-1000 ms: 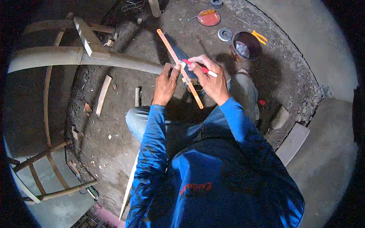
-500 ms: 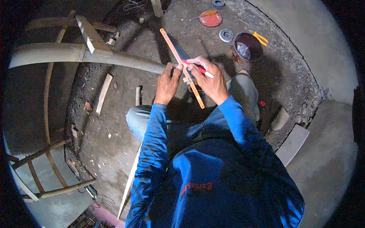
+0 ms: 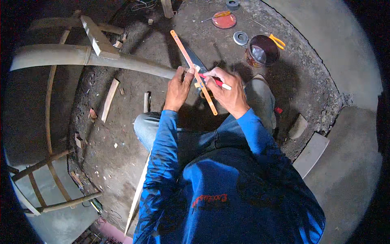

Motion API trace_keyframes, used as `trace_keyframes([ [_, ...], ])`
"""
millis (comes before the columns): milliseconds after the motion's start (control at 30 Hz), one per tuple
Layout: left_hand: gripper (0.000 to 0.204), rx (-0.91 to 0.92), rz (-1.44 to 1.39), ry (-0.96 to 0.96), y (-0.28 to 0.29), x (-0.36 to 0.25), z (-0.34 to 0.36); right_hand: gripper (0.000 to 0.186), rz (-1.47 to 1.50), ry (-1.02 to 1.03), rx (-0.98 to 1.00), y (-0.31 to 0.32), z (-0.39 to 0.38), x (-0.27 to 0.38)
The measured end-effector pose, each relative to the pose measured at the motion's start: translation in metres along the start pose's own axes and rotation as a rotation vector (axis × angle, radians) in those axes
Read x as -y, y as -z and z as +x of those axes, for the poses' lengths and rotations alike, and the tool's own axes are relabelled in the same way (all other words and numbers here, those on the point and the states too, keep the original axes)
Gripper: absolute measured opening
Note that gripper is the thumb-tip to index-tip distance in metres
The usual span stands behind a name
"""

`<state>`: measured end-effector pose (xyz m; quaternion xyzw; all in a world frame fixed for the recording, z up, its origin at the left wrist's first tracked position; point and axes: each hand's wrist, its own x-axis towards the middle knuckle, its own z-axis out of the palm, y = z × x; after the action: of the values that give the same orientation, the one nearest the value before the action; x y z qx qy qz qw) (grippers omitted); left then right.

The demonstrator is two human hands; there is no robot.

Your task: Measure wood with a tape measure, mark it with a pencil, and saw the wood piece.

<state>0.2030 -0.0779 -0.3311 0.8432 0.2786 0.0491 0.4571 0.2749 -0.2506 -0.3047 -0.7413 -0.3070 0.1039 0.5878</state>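
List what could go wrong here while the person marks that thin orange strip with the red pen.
1. The thin orange strip is steadied only by the left hand at the end of the long bamboo pole; it may slip and skew the mark.
2. The right hand holds the red pen close to the left thumb, so a slip could mark skin.
3. The dark can stands close by and could be knocked.

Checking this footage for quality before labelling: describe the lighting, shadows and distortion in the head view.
Head view: dim, cool light; black fisheye corners bend the curved bamboo pole. Hard shadows fall beside the dark round bucket. The left hand and right hand on the thin orange strip look sharp, the rim soft.
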Motion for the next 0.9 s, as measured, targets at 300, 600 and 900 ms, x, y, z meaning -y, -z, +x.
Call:
trace_keyframes([
  [300, 0.042, -0.012, -0.035, -0.038, 0.0, 0.0, -0.001, 0.018, 0.039, -0.025, -0.057, -0.006, 0.015, 0.0],
  [600, 0.043, -0.003, -0.01, -0.017, 0.0, 0.004, 0.001, 0.018, 0.056, -0.042, -0.062, -0.011, 0.016, 0.0],
  [900, 0.043, 0.003, -0.01, -0.012, 0.0, 0.0, 0.0, 0.016, -0.017, -0.114, 0.025, 0.002, 0.001, 0.002],
])
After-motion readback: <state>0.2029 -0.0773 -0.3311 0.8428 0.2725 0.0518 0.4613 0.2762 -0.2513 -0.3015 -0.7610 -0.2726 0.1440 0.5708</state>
